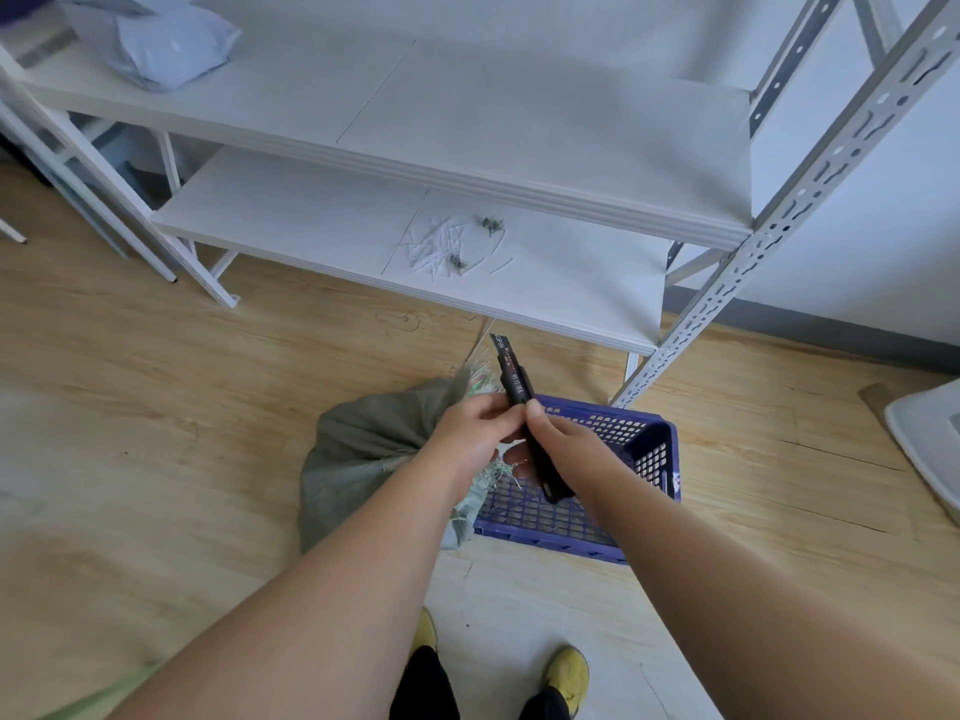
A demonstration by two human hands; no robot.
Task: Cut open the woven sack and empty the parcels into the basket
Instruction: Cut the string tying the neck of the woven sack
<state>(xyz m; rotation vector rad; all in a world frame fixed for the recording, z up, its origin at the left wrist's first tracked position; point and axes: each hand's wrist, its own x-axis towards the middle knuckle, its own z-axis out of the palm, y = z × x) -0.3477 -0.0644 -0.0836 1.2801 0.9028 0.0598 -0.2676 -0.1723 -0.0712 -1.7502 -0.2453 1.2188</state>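
A grey-green woven sack [358,459] stands on the wooden floor, its frayed gathered top near my hands. A purple slotted basket [652,459] lies right beside it, under my right wrist. My right hand [566,444] grips a black utility knife [519,387] with its blade extended and pointing away from me. My left hand [470,433] pinches the knife's body just below the blade, over the sack's bunched neck. I see no parcels inside the basket.
A white metal shelf rack [415,241] stands straight ahead; its low shelf holds scattered cut white strips [441,246]. A pale plastic parcel [171,44] lies on the upper shelf at left. A white bin [930,444] is at the right edge. My yellow shoes [569,672] are below.
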